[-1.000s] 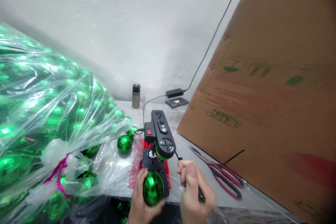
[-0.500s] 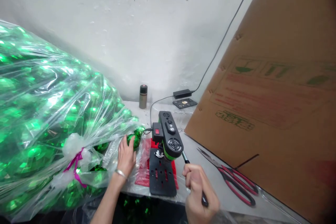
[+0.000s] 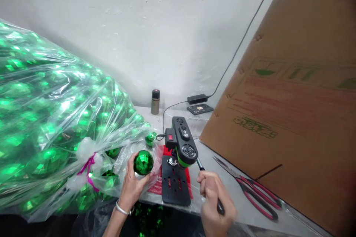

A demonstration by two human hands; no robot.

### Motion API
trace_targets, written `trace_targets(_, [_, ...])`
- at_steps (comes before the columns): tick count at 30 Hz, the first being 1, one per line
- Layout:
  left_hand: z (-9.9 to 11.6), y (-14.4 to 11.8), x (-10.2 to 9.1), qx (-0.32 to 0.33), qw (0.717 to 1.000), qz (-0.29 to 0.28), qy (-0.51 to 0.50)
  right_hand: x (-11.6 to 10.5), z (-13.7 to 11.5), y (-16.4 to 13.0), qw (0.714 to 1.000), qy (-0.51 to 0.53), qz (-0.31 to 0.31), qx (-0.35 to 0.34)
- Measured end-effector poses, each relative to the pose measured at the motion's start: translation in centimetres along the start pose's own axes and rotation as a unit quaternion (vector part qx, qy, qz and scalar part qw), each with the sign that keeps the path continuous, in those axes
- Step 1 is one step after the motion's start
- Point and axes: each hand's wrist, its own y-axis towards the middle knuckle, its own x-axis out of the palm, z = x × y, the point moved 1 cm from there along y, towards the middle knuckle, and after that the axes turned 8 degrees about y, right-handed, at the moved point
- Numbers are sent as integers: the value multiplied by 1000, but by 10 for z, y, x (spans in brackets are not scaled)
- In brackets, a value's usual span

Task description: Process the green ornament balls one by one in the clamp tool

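Note:
My left hand (image 3: 135, 181), with a bracelet at the wrist, holds a shiny green faceted ball (image 3: 143, 162) between thumb and fingers. The ball is left of a small black machine (image 3: 183, 140) that looks like a bench drill press, and apart from it. My right hand (image 3: 217, 198) is wrapped round the black-gripped lever (image 3: 202, 169) on the machine's right side. Under the machine's head lies its slotted black base plate (image 3: 176, 189), on red plastic (image 3: 155, 187), with nothing on it. Another green ball (image 3: 150, 139) lies behind the held one.
A big clear bag (image 3: 63, 92) of green balls, tied with purple ribbon (image 3: 89, 168), fills the left. Red-handled scissors (image 3: 251, 189) lie at right beside a large cardboard box (image 3: 283, 100). Behind are a small bottle (image 3: 155, 102), a power adapter (image 3: 197, 99) and a phone (image 3: 200, 109).
My left hand has turned and lifted the green ball from the plastic, toward me. My right hand stays on the lever. The whole view has shifted slightly.

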Motion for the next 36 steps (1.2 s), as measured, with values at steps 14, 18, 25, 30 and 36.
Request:
trace_targets(14, [11, -72, 7, -47, 996, 3, -72, -5, -4, -6, 998, -20, 1, 59])
trace_targets(18, [14, -78, 8, -63, 995, -17, -79, -6, -6, -6, 998, -16, -12, 64])
trace_targets(25, [13, -82, 9, -93, 986, -47, -129, -4, -7, -4, 998, -20, -7, 60])
trace_targets(30, [4, -85, 18, -69, 987, -64, -131, -4, -3, -6, 998, -15, -7, 53])
trace_targets(36, [4, -86, 23, -119, 973, -89, -179, -7, -2, -7, 998, -22, -9, 50])
